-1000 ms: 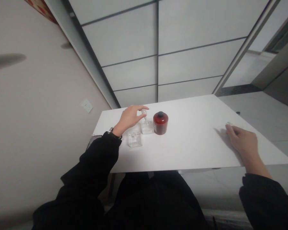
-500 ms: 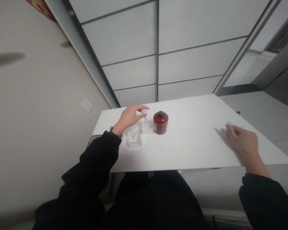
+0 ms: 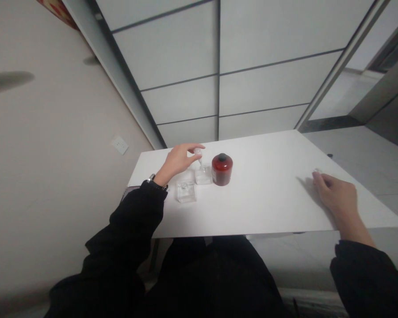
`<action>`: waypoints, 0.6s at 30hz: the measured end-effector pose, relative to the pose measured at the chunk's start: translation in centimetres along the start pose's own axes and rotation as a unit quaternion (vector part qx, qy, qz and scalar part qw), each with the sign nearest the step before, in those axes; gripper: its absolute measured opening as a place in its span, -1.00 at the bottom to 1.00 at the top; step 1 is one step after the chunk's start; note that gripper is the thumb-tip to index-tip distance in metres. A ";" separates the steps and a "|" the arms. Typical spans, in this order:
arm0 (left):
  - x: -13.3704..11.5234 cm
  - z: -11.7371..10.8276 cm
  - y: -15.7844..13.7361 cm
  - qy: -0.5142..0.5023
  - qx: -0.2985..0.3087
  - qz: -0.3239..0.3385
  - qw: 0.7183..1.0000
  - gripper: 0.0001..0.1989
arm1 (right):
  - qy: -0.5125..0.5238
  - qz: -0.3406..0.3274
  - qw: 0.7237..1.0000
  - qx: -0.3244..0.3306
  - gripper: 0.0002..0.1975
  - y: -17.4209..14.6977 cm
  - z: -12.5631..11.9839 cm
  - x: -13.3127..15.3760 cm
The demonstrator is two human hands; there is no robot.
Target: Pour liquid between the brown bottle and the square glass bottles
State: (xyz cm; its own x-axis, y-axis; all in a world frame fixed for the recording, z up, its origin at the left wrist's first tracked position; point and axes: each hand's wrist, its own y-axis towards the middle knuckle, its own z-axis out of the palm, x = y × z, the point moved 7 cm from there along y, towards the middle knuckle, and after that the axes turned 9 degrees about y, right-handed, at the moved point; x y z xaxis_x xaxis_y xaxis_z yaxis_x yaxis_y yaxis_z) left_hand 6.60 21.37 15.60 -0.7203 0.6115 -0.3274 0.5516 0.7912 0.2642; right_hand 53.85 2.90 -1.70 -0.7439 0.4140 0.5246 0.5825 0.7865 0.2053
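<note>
Fingers and thumb of my left hand [image 3: 179, 160] are closed on a clear glass stopper [image 3: 198, 153]. Its narrow lower end points down at the top of a square clear glass bottle [image 3: 203, 176]; whether it sits in the neck I cannot tell. A second square glass bottle [image 3: 186, 193] stands nearer to me, on the left. Just right of the first bottle is a dark red rounded bottle [image 3: 222, 170] with a black top. At the table's right side my right hand [image 3: 336, 192] is closed around a small clear object [image 3: 317, 170], mostly hidden by the fingers.
Everything stands on a white table [image 3: 262, 194] whose front edge is close to my legs. Behind it rise white panelled doors [image 3: 262, 88]. A wall with a socket [image 3: 120, 145] is on the left, and pale floor tiles [image 3: 368, 163] lie beyond the right edge.
My left hand has shifted slightly left with the stopper, which now tilts more, its top leaning left. My right hand and the bottles stay where they were.
</note>
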 end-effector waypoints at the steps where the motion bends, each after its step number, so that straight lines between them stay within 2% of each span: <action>1: 0.1 -0.1 0.1 -0.002 -0.003 0.001 1.000 -0.69 | 0.000 -0.001 1.000 -0.003 -0.35 0.0 0.0 0.0; 7: 1.2 -1.9 1.1 -0.001 -0.050 -0.017 0.999 -0.59 | 0.003 -0.005 1.000 -0.015 -0.27 -0.1 0.0 0.1; 11: 1.6 -2.9 2.8 0.021 -0.046 -0.005 0.999 -0.63 | 0.007 0.001 1.000 -0.014 -0.29 -0.2 0.0 0.1; 14: 1.5 -1.4 4.6 0.084 0.012 0.028 0.996 -0.54 | 0.011 0.007 1.000 -0.014 -0.34 -0.2 -0.1 0.3; 18: 1.7 2.7 7.0 0.140 0.095 0.054 0.984 -0.53 | 0.017 0.015 1.000 -0.018 -0.42 -0.2 -0.2 0.4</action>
State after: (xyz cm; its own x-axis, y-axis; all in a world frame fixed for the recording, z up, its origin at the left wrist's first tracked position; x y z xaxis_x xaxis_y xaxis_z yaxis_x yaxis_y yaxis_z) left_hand 10.38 27.99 14.41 -0.7260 0.6867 -0.0370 0.6810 0.7254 0.1000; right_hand 53.51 2.81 -1.33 -0.7153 0.4210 0.5578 0.6159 0.7570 0.2184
